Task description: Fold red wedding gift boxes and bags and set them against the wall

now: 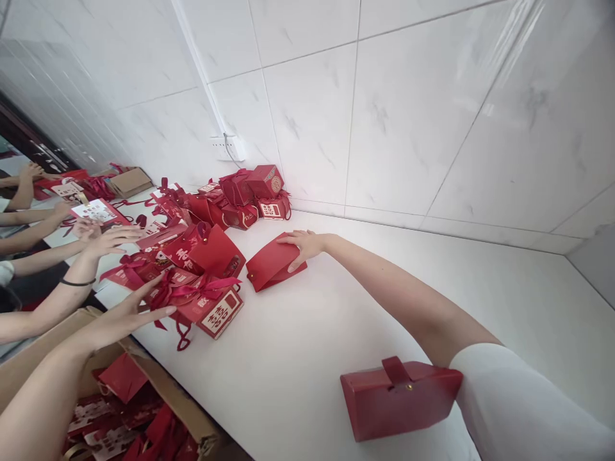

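Note:
My right hand [307, 246] reaches across the table onto a plain red gift box [271, 261] lying on its side, fingers over its far edge and thumb on the near side. My left hand [137, 314] is at the near side of the pile, fingers spread, by a ribboned red gift box [223, 314] with a double-happiness label. Whether its fingertips touch the boxes is unclear. Behind that one lies a larger plain red box [216, 253]. Close to me, under my right arm, stands a dark red box [401, 400] with a strap and gold stud.
More red boxes [266, 182] are heaped by the tiled wall, near a white power socket [225, 148]. A cardboard carton [192, 410] full of red boxes stands at lower left, beside the white table [288, 371]. Co-workers' hands [113, 240] work along the left side.

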{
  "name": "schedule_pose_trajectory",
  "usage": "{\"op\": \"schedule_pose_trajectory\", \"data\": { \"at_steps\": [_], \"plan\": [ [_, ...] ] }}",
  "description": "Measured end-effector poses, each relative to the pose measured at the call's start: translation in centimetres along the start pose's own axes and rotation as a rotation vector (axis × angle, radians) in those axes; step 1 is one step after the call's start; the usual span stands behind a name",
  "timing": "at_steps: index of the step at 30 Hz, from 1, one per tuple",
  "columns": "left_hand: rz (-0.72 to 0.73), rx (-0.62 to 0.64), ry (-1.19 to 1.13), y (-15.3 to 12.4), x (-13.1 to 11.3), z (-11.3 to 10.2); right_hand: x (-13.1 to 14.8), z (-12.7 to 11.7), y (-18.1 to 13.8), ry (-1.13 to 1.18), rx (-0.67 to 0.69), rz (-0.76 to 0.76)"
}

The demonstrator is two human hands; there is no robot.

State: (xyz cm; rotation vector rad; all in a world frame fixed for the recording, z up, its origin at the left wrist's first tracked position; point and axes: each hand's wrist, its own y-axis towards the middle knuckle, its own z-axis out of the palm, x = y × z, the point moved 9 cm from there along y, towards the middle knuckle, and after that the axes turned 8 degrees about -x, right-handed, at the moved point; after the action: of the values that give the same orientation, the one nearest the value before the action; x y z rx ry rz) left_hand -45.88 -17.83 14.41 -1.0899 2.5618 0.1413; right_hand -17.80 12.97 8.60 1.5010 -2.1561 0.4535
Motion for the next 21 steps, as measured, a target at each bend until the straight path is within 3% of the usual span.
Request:
{"op": "schedule_pose_trajectory", "data": {
  "at_steps": [4,9,13,17,19,21],
  "plan": [
    [0.178,-0.022,-0.030,2.6,-3.2,2.6,-1.7,1.0,-1.5,0.107,-0.025,0.065],
    [0.217,-0.091,0.026,5.7,-10.4,6.5,-5.5,-0.1,-8.7,0.165,-0.176,0.184],
    [0.258,-0.107,-0.101,6.8,-19.4,10.8,-9.2,-1.8,-17.5,0.184,-0.354,0.386],
    [0.330,-0.105,-0.355,5.5,-29.2,16.1,-12.3,-3.1,-26.8,0.145,-0.604,0.667],
    [0.351,-0.124,-0.519,4.5,-33.4,18.7,-12.9,-3.9,-30.7,0.125,-0.738,0.785],
    [0.389,-0.064,-0.664,3.5,-37.0,21.4,-12.5,-5.1,-34.0,0.099,-0.856,0.855]
  ]
}}
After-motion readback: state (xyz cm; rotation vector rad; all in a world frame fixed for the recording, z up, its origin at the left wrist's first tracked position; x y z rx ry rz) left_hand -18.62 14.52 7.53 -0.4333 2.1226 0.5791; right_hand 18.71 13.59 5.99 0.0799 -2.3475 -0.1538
